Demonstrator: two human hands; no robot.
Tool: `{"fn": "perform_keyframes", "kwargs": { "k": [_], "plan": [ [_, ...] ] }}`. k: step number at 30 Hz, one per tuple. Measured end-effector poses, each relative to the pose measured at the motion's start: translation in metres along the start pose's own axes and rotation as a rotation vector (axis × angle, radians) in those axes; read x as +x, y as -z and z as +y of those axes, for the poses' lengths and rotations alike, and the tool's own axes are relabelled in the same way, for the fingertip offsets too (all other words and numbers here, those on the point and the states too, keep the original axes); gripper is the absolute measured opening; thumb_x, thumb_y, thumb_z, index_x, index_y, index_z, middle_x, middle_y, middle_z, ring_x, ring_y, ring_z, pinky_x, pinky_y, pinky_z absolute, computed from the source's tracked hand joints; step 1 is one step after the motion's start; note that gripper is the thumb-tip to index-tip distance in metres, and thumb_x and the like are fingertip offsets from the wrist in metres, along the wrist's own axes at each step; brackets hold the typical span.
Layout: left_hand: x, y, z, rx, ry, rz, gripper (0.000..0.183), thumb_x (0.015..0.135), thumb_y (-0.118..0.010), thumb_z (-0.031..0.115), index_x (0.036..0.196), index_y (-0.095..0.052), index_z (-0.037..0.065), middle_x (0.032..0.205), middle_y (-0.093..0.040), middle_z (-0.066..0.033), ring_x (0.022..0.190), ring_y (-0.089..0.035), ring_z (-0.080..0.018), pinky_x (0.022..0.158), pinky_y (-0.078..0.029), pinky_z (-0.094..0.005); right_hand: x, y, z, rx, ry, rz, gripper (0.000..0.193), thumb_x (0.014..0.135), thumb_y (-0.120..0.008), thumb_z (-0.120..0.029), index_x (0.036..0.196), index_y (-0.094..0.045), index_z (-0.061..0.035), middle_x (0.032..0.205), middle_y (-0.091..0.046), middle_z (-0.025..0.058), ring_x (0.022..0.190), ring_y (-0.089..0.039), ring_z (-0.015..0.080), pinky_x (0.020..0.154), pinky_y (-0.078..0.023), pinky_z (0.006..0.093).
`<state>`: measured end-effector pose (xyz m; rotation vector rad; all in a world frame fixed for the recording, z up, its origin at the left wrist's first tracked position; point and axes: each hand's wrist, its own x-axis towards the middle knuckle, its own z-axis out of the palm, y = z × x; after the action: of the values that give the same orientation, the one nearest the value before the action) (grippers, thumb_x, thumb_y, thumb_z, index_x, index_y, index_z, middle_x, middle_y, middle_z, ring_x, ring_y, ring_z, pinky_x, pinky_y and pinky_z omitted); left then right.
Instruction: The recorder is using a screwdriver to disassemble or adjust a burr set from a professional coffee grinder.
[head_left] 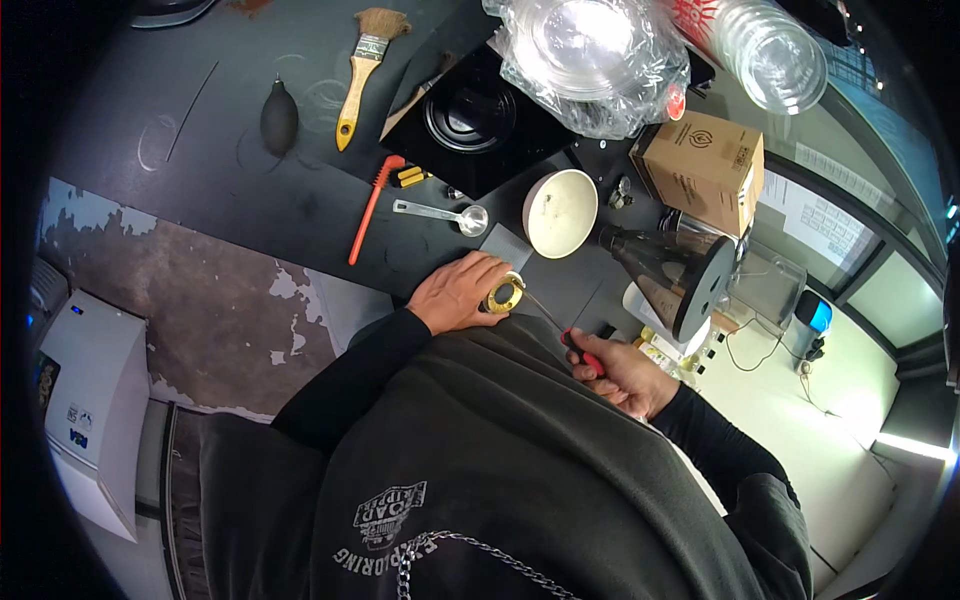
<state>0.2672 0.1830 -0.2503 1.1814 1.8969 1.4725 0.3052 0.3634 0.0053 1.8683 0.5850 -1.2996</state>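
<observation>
Left hand (460,291): gold ring part (512,304) | right hand (637,378): red-handled tool (572,340) | 1 bowl (565,225) near

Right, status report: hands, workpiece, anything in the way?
Left hand holding gold-coloured round part. Right hand gripping red-handled tool, shaft pointed toward the part. Pale bowl beyond, not between them.

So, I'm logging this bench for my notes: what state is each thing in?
Left hand, gripping the ring
Brass-coloured ring, held
Right hand, closed on the screwdriver
Red-handled screwdriver, tip at the ring
White bowl, upright, dark specks inside
Metal spoon, lying
Wooden-handled brush, lying flat
Clear cups, nested
</observation>
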Motion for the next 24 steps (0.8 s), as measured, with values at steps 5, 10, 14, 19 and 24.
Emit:
{"fn": "perform_keyframes", "kwargs": {
  "k": [5, 10, 14, 19, 24],
  "plan": [
    [0.001, -0.005, -0.005, -0.010, 0.029, -0.019, 0.074, 0.081, -0.084, 0.041, 0.139, -0.056, 0.006, 0.137, -0.059, -0.0117, 0.130, -0.056, -0.0268, 0.109, -0.049, -0.0389, 0.000, -0.006, 0.001, -0.216, 0.137, 0.186, 0.040, 0.107, -0.055, -0.048, 0.093, -0.053, -0.0110, 0.062, -0.045, -0.0060, 0.034, -0.026, 0.0037, 0.029, -0.020, 0.0225],
    [0.003, -0.003, -0.004, -0.046, 0.041, -0.054, 0.074, 0.083, -0.081, 0.045, 0.141, -0.055, 0.007, 0.138, -0.059, -0.0117, 0.131, -0.055, -0.0276, 0.110, -0.048, -0.0396, -0.004, -0.014, -0.003, -0.331, 0.161, 0.287, 0.043, 0.107, -0.057, -0.048, 0.087, -0.056, -0.0101, 0.062, -0.047, -0.0052, 0.036, -0.031, 0.0050, 0.032, -0.024, 0.0244],
    [0.000, -0.007, -0.006, -0.055, 0.064, -0.071, 0.075, 0.083, -0.081, 0.046, 0.141, -0.055, 0.007, 0.138, -0.059, -0.0116, 0.132, -0.055, -0.0274, 0.111, -0.048, -0.0399, -0.005, -0.018, -0.003, -0.478, 0.234, 0.349, 0.048, 0.106, -0.057, -0.051, 0.085, -0.060, -0.0079, 0.061, -0.050, -0.0035, 0.044, -0.040, 0.0066, 0.041, -0.030, 0.0272],
    [0.001, -0.005, -0.006, -0.061, 0.038, -0.049, 0.072, 0.083, -0.081, 0.043, 0.138, -0.056, 0.005, 0.135, -0.059, -0.0115, 0.130, -0.055, -0.0251, 0.109, -0.049, -0.0377, -0.007, -0.023, -0.004, -0.635, 0.232, 0.414, 0.052, 0.105, -0.057, -0.055, 0.086, -0.063, -0.0059, 0.060, -0.051, -0.0028, 0.048, -0.042, 0.0075, 0.045, -0.031, 0.0287],
    [0.000, -0.006, -0.008, -0.078, 0.039, -0.053, 0.074, 0.083, -0.081, 0.043, 0.140, -0.055, 0.005, 0.136, -0.059, -0.0127, 0.131, -0.054, -0.0267, 0.111, -0.048, -0.0394, -0.010, -0.031, -0.004, -0.704, 0.274, 0.467, 0.053, 0.105, -0.057, -0.054, 0.083, -0.063, -0.0055, 0.060, -0.051, -0.0021, 0.052, -0.043, 0.0084, 0.051, -0.034, 0.0302]
  ]
}}
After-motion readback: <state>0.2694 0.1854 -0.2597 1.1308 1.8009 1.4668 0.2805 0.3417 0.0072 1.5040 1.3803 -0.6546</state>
